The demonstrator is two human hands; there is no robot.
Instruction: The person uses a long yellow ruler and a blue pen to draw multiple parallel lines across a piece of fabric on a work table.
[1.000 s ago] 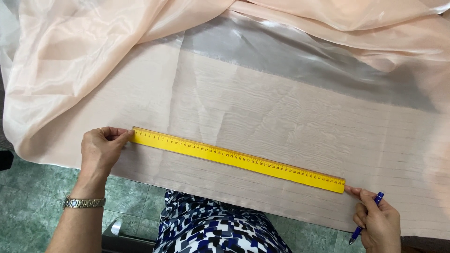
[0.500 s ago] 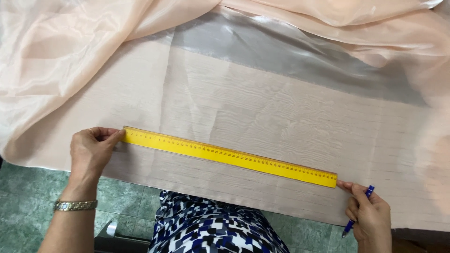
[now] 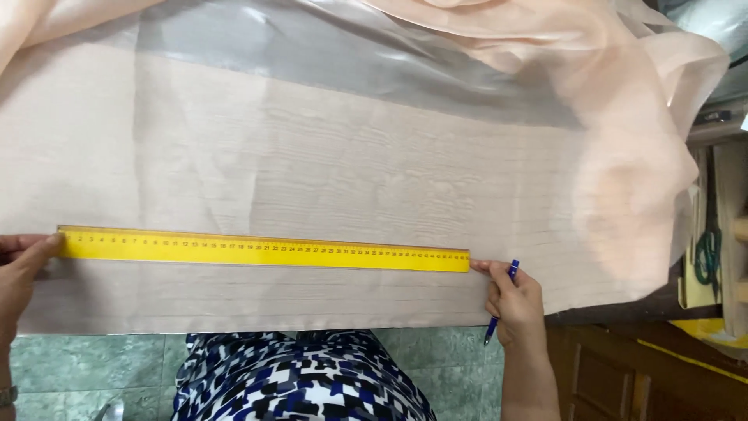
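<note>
A long yellow ruler (image 3: pixel 265 251) lies flat across sheer peach fabric (image 3: pixel 351 164) spread on the table, parallel to the near edge. My left hand (image 3: pixel 19 273) presses on the ruler's left end at the frame's left border. My right hand (image 3: pixel 514 300) touches the ruler's right end with a fingertip while holding a blue pen (image 3: pixel 500 300) that points down toward me. The fabric's near hem hangs just over the table edge.
More peach fabric is bunched at the top right (image 3: pixel 647 86). A green-handled pair of scissors (image 3: pixel 707 257) lies on a wooden surface at the far right. My patterned blue, black and white clothing (image 3: pixel 296 378) and a green tiled floor (image 3: pixel 93 366) show below.
The view has shifted right, so the ruler and my hands sit further left in the frame. The ruler now lies nearly level. Both hands stay at its ends.
</note>
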